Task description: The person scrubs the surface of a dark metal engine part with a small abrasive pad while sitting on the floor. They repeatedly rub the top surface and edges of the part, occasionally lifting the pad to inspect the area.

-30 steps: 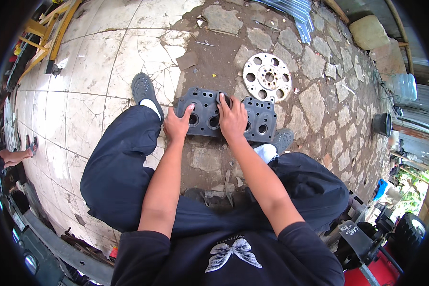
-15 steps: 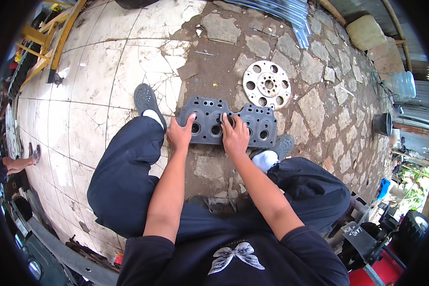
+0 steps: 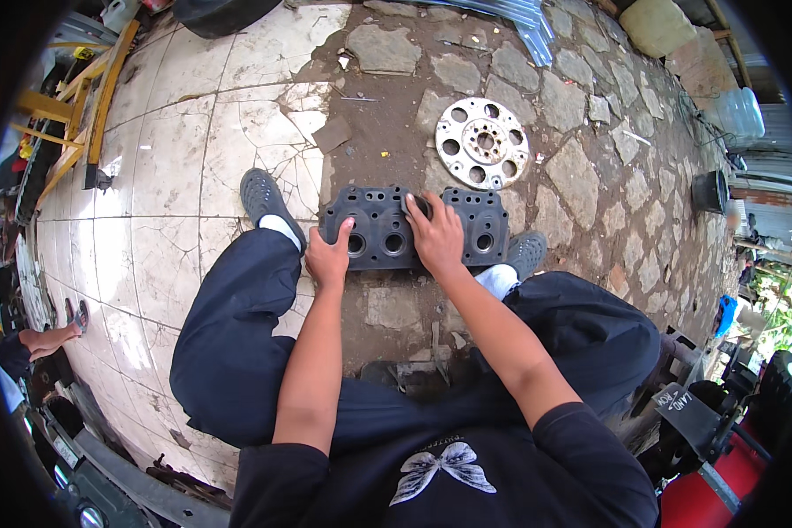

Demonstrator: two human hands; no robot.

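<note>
Cylinder head: left hand grasps its left end; right hand over middle, grip, cannot tell. Pale disc beyond.

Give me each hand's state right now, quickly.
Left hand: holding the cylinder head by its left end.
Right hand: bent over the cylinder head's middle; whether it grips anything cannot be told.

Wears a black short-sleeved cloth T-shirt, printed at the chest with a pale grey-and-white butterfly beneath a small curved line of light lettering. Has loose black sleeves, cut short. Also wears baggy, dark navy cloth trousers, deeply creased, plain white socks and dark grey closed-toe clogs pierced with small round holes.
</note>
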